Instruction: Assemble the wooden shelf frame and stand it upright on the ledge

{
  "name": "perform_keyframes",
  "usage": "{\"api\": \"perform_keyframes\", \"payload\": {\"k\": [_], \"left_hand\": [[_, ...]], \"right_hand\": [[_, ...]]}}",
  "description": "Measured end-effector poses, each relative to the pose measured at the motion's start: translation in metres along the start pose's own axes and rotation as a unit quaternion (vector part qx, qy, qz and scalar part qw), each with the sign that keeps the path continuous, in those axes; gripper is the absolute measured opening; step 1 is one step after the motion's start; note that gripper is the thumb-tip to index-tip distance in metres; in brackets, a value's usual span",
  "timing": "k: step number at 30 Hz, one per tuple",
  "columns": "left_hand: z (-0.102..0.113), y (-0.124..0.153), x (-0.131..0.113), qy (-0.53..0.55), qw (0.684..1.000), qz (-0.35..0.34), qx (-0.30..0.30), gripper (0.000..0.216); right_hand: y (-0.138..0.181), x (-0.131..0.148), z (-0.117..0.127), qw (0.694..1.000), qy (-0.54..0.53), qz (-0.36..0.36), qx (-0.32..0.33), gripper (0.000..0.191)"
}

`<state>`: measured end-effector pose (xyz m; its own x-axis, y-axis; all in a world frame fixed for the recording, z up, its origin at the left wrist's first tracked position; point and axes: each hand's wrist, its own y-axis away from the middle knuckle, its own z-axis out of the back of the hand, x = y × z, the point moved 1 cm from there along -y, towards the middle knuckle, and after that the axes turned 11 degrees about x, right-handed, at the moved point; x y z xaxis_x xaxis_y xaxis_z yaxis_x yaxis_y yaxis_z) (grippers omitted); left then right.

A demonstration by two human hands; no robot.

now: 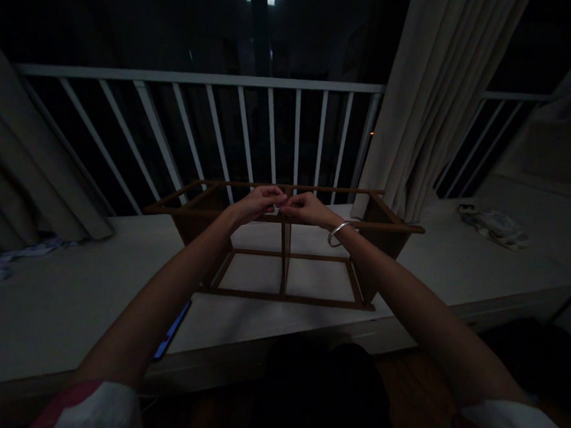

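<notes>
Brown wooden frame (283, 267), slatted, standing on a pale ledge (82, 303) beneath a window.
Handling, by judgement: fairly light, stiff, dry to the grip; thin bars the weak point, solid end panels the sound place to lift. Left hand (259, 204) and right hand (310, 209): together over the middle of the upper rails, fingers curled, thumb and fingertips nearly meeting; in this dim light, cannot tell whether a small piece is pinched between them. Surroundings: white railing (202, 81) close behind, limiting rearward room; curtain (436, 87) by the right rear corner; phone (172, 330) near the ledge's front edge, partly behind the left forearm; crumpled cloth (497, 227) well apart, right.
</notes>
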<state>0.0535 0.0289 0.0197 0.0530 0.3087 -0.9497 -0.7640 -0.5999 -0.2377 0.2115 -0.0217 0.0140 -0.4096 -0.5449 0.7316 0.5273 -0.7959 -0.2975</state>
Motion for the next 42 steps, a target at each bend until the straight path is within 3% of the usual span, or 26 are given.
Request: {"api": "perform_keyframes", "payload": {"k": [12,19,27,42], "left_hand": [[-0.0017,0.0013,-0.0018,0.004,1.000,0.025,0.004,0.028],[-0.0017,0.0013,-0.0018,0.026,0.999,0.018,0.031,0.024],[0.0032,-0.0039,0.0046,0.027,0.999,0.028,-0.022,0.026],[0.0029,-0.0004,0.0015,0.022,0.999,0.031,-0.028,0.028]], "right_hand": [[0.0023,0.0017,0.0000,0.999,-0.002,-0.035,-0.001,0.043],[0.0003,-0.0023,0.0000,1.000,-0.009,0.000,0.003,0.042],[0.0022,0.0001,0.0003,1.000,0.006,-0.012,-0.011,0.042],[-0.0019,-0.0038,-0.0014,1.000,-0.010,-0.024,-0.010,0.039]]}}
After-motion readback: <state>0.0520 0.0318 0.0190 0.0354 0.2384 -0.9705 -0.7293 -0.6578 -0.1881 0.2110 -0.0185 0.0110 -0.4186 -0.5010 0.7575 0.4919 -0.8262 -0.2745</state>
